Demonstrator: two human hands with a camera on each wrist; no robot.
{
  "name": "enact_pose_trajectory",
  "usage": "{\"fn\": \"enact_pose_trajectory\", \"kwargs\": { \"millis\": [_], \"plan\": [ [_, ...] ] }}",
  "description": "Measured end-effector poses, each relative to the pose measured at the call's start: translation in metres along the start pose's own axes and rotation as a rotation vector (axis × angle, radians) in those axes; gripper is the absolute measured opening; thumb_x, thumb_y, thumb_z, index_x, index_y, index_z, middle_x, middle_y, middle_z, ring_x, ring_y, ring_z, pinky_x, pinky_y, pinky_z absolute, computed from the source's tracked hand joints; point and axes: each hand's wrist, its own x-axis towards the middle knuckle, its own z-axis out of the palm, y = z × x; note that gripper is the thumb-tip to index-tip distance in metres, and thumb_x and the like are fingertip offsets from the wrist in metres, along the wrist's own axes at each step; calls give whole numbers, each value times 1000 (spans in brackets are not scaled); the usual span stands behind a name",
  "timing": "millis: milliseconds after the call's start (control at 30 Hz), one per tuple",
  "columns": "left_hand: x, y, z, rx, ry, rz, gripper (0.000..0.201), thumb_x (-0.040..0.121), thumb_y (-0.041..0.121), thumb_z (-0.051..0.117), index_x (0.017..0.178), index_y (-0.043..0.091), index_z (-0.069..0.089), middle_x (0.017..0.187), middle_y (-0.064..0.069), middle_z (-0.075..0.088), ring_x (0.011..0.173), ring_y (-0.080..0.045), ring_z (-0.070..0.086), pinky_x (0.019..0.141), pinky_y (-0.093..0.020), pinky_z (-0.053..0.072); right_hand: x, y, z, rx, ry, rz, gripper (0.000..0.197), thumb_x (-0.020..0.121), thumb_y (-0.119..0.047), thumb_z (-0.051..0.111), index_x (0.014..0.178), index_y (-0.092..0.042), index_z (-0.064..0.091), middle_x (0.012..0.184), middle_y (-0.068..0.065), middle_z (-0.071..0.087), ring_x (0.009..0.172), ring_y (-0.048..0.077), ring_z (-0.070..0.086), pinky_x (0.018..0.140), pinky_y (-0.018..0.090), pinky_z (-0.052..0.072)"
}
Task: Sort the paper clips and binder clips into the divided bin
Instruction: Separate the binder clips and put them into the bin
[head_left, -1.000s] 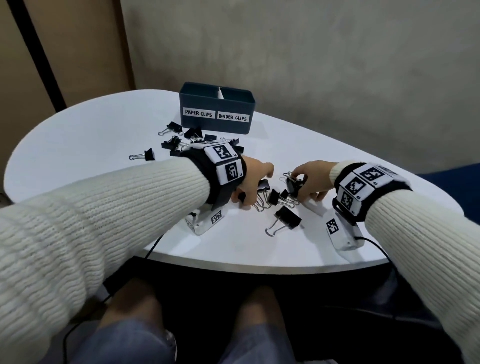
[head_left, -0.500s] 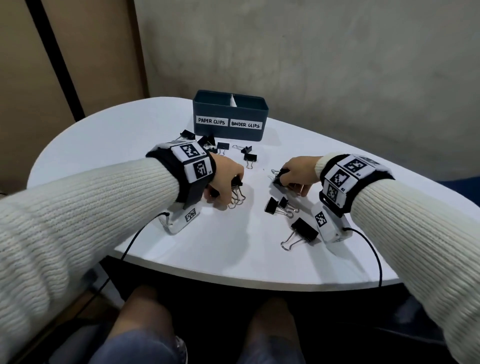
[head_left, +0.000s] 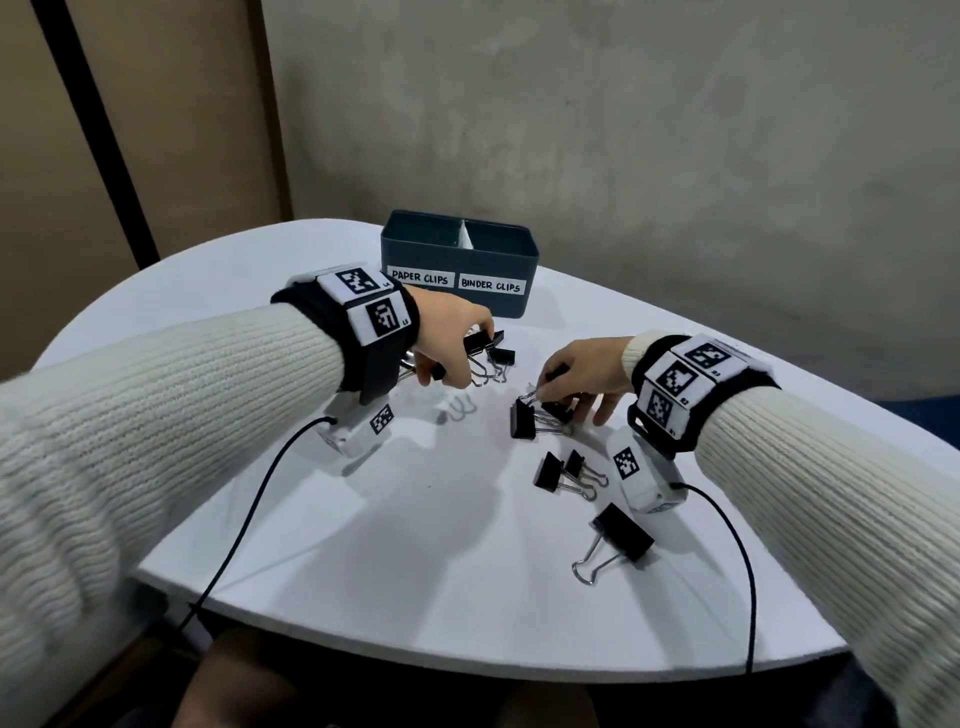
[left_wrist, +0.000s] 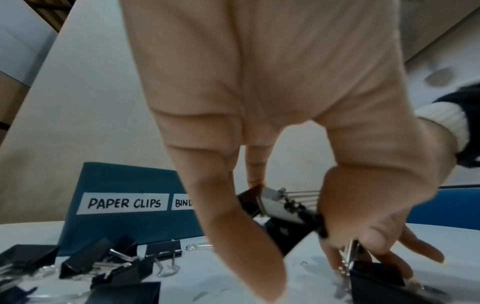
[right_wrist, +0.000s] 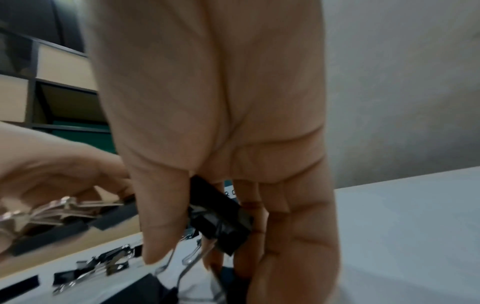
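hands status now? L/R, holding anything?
Left hand: closed around several black binder clips, lifted off the table.
Right hand: closed around black binder clips, another hanging by its wire handle.

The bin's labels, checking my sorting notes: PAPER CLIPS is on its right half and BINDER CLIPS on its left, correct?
No, reversed. In the head view the bin carries PAPER CLIPS on its left half and BINDER CLIPS on its right.
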Motion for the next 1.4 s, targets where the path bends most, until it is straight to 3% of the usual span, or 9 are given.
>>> {"fn": "enact_pose_trajectory", "kwargs": {
  "millis": [200,333,500,667,900,1067,1200,1300,1400],
  "plan": [
    [13,0,20,10,-148,-25,63,74,2,67,129,21,42,86,-6,67,46,-13,63,38,-15,47,-2,-23,9,-233,-76,32,61,84,-49,61,132,-16,43,81,-3,53,90,26,63,43,20,52],
    [9,2,26,179,-91,-31,67,67,12,74,126,24,45,78,6,60,65,-12,57,27,-5,30,-3,-37,14,-428,-55,-25,64,80,-47,66,127,-6,48,75,-2,53,78,18,56,29,12,42],
    [9,6,30,258,-80,-41,67,63,14,74,122,26,45,72,6,60,58,-13,55,34,-5,36,-1,-40,19,-507,5,3,49,78,-21,68,122,-12,50,72,-2,54,63,15,56,59,24,50],
    [7,6,33,246,-38,-39,66,63,12,74,121,26,47,68,7,57,53,-11,53,33,-5,37,0,-39,21,-608,53,-32,31,89,-20,51,117,-7,53,97,8,59,59,18,54,57,22,44],
    [6,6,39,261,-3,-38,62,59,12,73,115,22,51,61,5,54,62,-20,54,52,-19,40,5,-31,19,-517,74,-76,17,93,-13,41,92,-8,57,93,13,66,63,24,61,75,34,54],
    [8,3,39,233,-2,-14,58,59,10,73,110,25,49,58,6,54,56,-17,52,58,-23,44,6,-23,12,-341,147,-106,16,91,-18,48,81,-13,59,76,3,62,60,21,61,63,20,47],
    [12,-5,21,-11,-83,29,61,67,7,71,121,24,49,83,-2,69,62,-21,64,66,-31,54,4,-24,-19,47,190,-183,13,91,-12,52,96,-7,62,70,4,55,57,19,56,65,28,54],
    [22,-10,-22,-170,36,87,58,75,-1,66,125,20,47,94,-13,66,50,-18,64,60,-32,57,9,-39,-55,316,371,-314,9,92,-8,51,92,-5,60,70,5,50,57,19,51,57,29,50],
    [33,-14,-71,-275,201,114,56,77,-5,65,125,15,46,86,-8,58,56,-21,61,48,-28,59,37,-61,-87,460,658,-410,14,92,-13,50,80,-14,58,73,4,54,70,25,57,68,42,57]
  ]
}}
